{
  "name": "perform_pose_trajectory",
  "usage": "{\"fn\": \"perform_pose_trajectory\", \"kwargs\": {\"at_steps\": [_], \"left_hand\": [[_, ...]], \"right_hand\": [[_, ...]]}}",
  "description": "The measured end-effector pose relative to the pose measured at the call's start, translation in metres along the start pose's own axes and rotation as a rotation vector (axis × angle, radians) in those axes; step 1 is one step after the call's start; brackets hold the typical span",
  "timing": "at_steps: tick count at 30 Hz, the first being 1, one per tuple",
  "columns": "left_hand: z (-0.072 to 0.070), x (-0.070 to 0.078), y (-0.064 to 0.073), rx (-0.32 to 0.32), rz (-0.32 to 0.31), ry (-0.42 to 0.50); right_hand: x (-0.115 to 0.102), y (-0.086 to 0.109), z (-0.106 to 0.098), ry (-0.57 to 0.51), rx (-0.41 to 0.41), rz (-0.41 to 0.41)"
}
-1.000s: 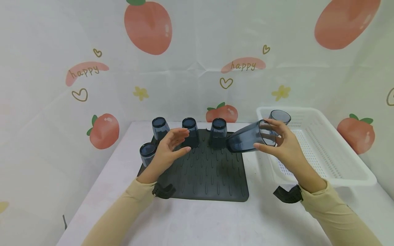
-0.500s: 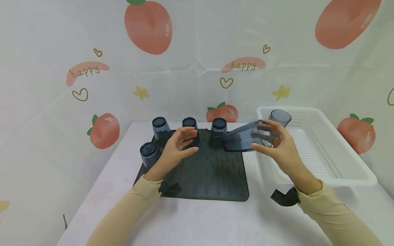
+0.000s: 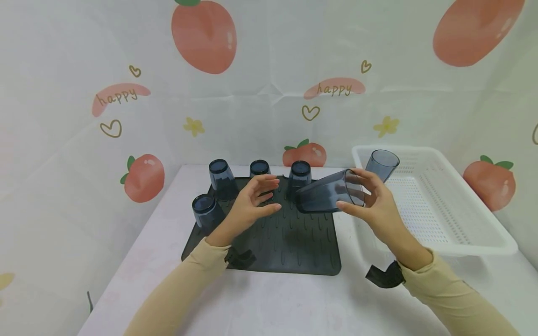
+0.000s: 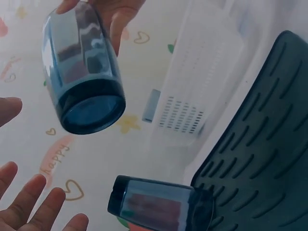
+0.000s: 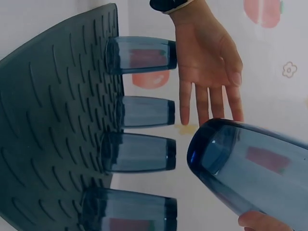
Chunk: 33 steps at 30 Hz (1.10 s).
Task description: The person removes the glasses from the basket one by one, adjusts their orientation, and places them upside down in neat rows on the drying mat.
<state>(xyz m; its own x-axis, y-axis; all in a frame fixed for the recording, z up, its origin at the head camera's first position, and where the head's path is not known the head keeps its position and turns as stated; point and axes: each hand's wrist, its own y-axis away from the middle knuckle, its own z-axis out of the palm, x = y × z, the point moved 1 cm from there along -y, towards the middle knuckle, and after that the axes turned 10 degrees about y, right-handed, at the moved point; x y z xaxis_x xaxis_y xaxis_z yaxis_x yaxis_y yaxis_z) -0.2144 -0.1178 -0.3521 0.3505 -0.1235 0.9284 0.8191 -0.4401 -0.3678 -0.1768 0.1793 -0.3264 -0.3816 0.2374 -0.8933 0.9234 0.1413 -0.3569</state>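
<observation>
My right hand (image 3: 380, 212) grips a blue glass tumbler (image 3: 321, 193) near its rim. The tumbler lies tilted nearly sideways in the air, its thick base pointing left over the dark drying mat (image 3: 294, 247). In the left wrist view, that base (image 4: 94, 113) faces the camera. My left hand (image 3: 249, 205) is raised over the mat's left half, palm toward the held tumbler, fingers relaxed and holding nothing; a gap separates it from the glass. Several matching tumblers stand upside down on the mat, including ones at back left (image 3: 221, 177), back right (image 3: 300, 172) and left edge (image 3: 206, 212).
On the right stands a white perforated plastic basket (image 3: 475, 246). One more blue tumbler (image 3: 381, 164) leans in its back left corner, rim up. A fruit-print cloth (image 3: 252, 112) hangs behind the table (image 3: 277, 303).
My left hand has moved right across the mat. My right hand has brought the held tumbler a little left and slightly lower, its base now overlapping the back right tumbler.
</observation>
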Motion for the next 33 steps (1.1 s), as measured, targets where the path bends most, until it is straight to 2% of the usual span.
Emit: {"fn": "perform_pose_trajectory", "kwargs": {"at_steps": [8, 17, 28, 33], "left_hand": [[0.011, -0.005, -0.005, -0.043, -0.017, 0.024], [0.025, -0.010, -0.011, -0.089, -0.056, 0.114], [0.032, -0.015, -0.013, -0.114, -0.080, 0.138], [0.036, -0.015, -0.014, -0.117, -0.069, 0.136]], "right_hand": [[-0.005, 0.001, 0.008, -0.030, -0.003, -0.011], [-0.008, 0.001, 0.012, -0.039, -0.011, -0.022], [-0.009, 0.001, 0.017, -0.047, -0.012, -0.029], [-0.009, 0.001, 0.019, -0.067, 0.010, -0.039]]}}
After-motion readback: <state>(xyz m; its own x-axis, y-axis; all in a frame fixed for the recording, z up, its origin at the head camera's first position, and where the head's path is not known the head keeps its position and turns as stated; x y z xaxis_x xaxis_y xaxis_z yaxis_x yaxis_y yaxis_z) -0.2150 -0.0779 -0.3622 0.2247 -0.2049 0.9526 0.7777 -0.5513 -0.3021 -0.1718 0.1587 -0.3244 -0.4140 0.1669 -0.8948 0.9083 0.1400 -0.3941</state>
